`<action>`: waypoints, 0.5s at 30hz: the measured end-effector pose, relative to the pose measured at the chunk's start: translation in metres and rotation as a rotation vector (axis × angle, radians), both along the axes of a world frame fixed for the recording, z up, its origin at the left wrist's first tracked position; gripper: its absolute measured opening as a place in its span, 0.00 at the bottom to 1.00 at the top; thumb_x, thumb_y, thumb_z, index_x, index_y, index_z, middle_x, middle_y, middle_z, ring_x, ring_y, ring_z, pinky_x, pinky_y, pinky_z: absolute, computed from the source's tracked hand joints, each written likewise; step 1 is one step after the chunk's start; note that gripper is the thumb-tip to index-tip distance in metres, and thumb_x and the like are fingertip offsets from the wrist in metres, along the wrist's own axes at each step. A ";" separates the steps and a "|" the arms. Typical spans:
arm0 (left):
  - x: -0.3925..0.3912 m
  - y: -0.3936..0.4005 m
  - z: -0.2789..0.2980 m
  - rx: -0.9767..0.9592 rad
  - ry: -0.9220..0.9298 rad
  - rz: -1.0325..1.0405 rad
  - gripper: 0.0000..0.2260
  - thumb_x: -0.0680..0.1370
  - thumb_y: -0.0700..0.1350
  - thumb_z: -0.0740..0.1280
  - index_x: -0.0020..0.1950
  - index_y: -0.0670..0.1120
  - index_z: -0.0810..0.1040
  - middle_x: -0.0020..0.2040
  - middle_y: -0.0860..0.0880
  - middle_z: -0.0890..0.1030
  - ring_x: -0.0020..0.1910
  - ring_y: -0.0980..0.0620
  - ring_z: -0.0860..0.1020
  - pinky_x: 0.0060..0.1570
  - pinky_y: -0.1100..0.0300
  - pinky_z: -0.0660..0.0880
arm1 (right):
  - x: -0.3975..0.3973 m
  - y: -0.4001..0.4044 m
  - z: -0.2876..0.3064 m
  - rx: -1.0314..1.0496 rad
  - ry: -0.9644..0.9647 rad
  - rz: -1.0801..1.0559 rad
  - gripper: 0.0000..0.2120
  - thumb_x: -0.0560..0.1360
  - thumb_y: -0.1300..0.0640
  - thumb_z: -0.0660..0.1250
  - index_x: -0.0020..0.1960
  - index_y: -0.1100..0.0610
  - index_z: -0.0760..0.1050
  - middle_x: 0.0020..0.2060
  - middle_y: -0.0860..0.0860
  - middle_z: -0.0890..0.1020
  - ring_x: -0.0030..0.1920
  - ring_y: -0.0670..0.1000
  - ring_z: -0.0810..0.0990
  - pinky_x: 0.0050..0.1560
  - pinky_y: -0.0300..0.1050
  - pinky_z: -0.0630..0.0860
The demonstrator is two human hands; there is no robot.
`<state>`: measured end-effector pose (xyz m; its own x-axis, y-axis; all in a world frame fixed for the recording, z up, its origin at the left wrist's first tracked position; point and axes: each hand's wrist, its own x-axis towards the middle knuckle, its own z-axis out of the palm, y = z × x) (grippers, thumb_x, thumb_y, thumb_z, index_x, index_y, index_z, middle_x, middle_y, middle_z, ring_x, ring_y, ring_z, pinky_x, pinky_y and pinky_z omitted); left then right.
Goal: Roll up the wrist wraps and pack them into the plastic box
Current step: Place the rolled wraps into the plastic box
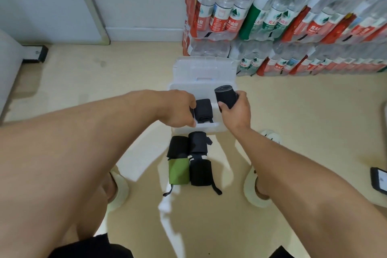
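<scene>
Head view: right hand (234,111) grips rolled wrap (225,96), seemingly above box rim (173,87).

A clear plastic box (217,126) sits open on the floor, its lid (204,67) behind it; one black rolled wrap (202,111) lies inside; another black roll (225,96) is held above the box; four rolls lie in front: three black (198,142), one green (178,170).
</scene>
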<state>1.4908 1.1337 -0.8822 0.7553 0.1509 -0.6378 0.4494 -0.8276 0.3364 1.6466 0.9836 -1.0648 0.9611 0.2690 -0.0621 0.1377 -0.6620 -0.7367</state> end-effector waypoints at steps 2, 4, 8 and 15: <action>0.001 0.002 0.001 -0.011 -0.007 0.005 0.26 0.81 0.53 0.67 0.77 0.49 0.65 0.74 0.49 0.71 0.69 0.46 0.72 0.68 0.53 0.69 | 0.016 0.018 -0.007 -0.187 0.101 0.055 0.23 0.76 0.54 0.74 0.65 0.58 0.69 0.59 0.56 0.79 0.58 0.59 0.79 0.54 0.50 0.76; 0.003 0.002 0.001 -0.019 -0.013 0.013 0.24 0.81 0.52 0.66 0.76 0.48 0.67 0.71 0.49 0.73 0.67 0.46 0.73 0.67 0.53 0.71 | 0.026 0.030 -0.020 -0.387 0.158 0.105 0.23 0.77 0.52 0.73 0.65 0.60 0.68 0.60 0.59 0.78 0.59 0.62 0.79 0.51 0.51 0.75; 0.006 0.006 -0.003 -0.020 -0.013 0.011 0.21 0.82 0.51 0.65 0.74 0.48 0.68 0.70 0.48 0.74 0.65 0.46 0.74 0.65 0.53 0.72 | 0.037 0.045 -0.050 -0.598 0.213 0.110 0.25 0.78 0.54 0.72 0.68 0.63 0.66 0.64 0.60 0.74 0.63 0.62 0.77 0.54 0.51 0.74; 0.011 0.013 -0.012 -0.051 0.001 0.026 0.22 0.82 0.52 0.64 0.75 0.50 0.67 0.72 0.50 0.71 0.67 0.48 0.72 0.62 0.58 0.69 | 0.053 0.060 -0.081 -0.590 0.264 0.022 0.24 0.80 0.56 0.69 0.70 0.65 0.64 0.68 0.61 0.70 0.64 0.62 0.77 0.60 0.51 0.75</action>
